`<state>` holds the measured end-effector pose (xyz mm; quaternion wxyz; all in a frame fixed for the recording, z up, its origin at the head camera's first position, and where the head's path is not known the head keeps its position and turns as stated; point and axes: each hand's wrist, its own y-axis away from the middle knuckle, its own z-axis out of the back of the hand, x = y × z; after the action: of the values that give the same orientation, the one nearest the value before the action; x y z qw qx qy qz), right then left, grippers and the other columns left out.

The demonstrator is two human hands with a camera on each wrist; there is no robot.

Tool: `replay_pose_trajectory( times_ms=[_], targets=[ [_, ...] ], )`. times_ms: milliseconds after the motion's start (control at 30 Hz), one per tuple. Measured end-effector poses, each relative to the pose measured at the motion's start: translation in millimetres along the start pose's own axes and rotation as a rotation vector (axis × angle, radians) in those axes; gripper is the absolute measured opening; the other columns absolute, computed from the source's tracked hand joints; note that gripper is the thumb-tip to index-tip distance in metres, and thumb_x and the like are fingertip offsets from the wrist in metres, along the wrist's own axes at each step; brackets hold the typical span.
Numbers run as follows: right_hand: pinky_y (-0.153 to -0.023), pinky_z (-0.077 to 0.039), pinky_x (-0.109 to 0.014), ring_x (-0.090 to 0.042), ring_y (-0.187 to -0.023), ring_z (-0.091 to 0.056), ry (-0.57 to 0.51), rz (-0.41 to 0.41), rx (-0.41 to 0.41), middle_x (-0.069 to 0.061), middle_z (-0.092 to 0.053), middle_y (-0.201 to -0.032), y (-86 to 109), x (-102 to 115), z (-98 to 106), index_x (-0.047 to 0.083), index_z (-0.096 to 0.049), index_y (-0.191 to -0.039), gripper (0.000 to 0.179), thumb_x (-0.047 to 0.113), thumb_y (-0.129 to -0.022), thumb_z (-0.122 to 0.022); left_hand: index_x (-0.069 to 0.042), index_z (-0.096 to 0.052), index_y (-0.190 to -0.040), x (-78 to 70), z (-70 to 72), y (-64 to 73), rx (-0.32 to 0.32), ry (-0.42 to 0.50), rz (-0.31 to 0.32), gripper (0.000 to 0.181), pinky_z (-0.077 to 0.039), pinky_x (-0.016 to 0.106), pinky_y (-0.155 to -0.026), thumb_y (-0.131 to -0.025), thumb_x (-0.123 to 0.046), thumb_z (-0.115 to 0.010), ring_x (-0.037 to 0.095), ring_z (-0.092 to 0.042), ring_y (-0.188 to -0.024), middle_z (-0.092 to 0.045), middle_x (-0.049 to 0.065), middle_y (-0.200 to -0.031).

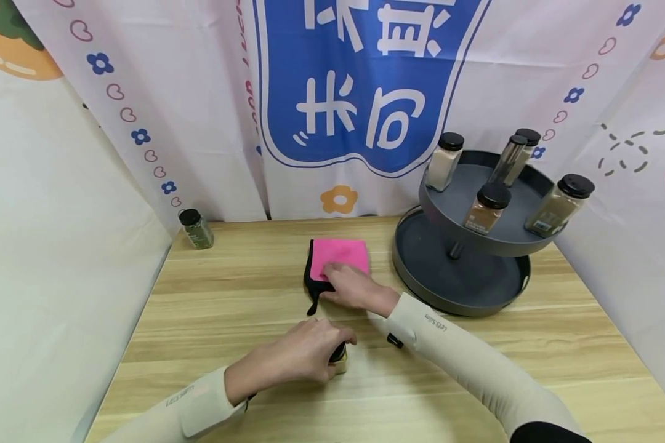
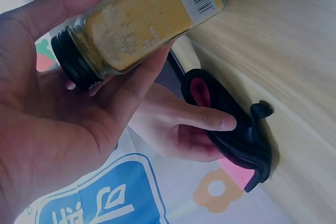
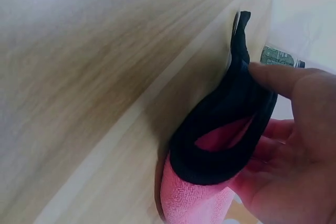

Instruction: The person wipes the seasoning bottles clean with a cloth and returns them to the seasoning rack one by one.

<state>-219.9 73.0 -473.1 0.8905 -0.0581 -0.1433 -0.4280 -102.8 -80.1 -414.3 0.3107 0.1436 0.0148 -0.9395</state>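
Note:
A square glass spice jar (image 2: 144, 24) with a black cap and yellow powder inside is gripped by my left hand (image 1: 302, 352); its thumb and fingers lie along the jar's shoulder in the left wrist view. Past it, my right hand (image 1: 356, 288) pinches the near edge of a folded pink cloth (image 1: 340, 251) with black trim and a small loop. In the right wrist view the thumb presses the black edge of the cloth (image 3: 226, 124), with the other fingers beneath. The cloth's far part rests on the wooden table.
A two-tier dark grey turntable rack (image 1: 460, 289) stands at the back right, several spice jars on its upper tier. One jar of green herbs (image 1: 197, 231) stands at the back left corner. A small black object (image 1: 394, 340) lies beside the right sleeve. Printed curtains (image 1: 216, 123) close off the back.

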Motion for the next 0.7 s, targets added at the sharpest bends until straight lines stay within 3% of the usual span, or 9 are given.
replay_pose_trajectory(
  times_ms=[200,367,500,700],
  targets=[
    [-0.116,-0.044,-0.043,-0.033,-0.143,-0.052,-0.022,0.007,0.045,-0.020,-0.056,-0.152,4.0,-1,1,-0.001,-0.055,-0.148,0.060,0.036,-0.104,-0.070,-0.008,-0.065,-0.129,2.0,-3.9,1.0,0.009,0.065,0.038,0.059,-0.059,0.033,-0.071,-0.076,-0.014,-0.092,0.010,-0.067,-0.078,-0.075,0.000,-0.108],
    [-0.116,-0.045,-0.044,-0.032,-0.141,-0.053,-0.089,0.023,0.028,-0.018,-0.058,-0.149,11.8,-2,7,0.000,-0.056,-0.147,0.055,0.034,-0.105,-0.069,-0.007,-0.059,-0.138,4.2,-6.9,4.2,-0.009,0.141,0.077,0.069,-0.059,0.033,-0.076,-0.079,-0.019,-0.092,0.013,-0.069,-0.088,-0.074,0.003,-0.109],
    [-0.119,-0.041,-0.048,-0.034,-0.148,-0.046,-0.097,0.013,0.008,-0.021,-0.051,-0.157,20.9,-1,15,0.001,-0.051,-0.152,0.060,0.036,-0.106,-0.067,-0.003,-0.056,-0.140,6.8,-9.9,8.7,-0.070,0.211,0.132,0.083,-0.060,0.034,-0.082,-0.074,-0.028,-0.099,0.019,-0.072,-0.097,-0.075,0.007,-0.110],
    [-0.118,-0.041,-0.053,-0.039,-0.151,-0.041,-0.071,0.025,-0.024,-0.026,-0.043,-0.162,39.7,-2,27,0.000,-0.047,-0.156,0.064,0.037,-0.107,-0.065,0.001,-0.057,-0.139,11.5,-16.3,17.8,-0.107,0.272,0.206,0.091,-0.061,0.037,-0.083,-0.069,-0.036,-0.101,0.022,-0.074,-0.094,-0.077,0.011,-0.108]
  ],
)
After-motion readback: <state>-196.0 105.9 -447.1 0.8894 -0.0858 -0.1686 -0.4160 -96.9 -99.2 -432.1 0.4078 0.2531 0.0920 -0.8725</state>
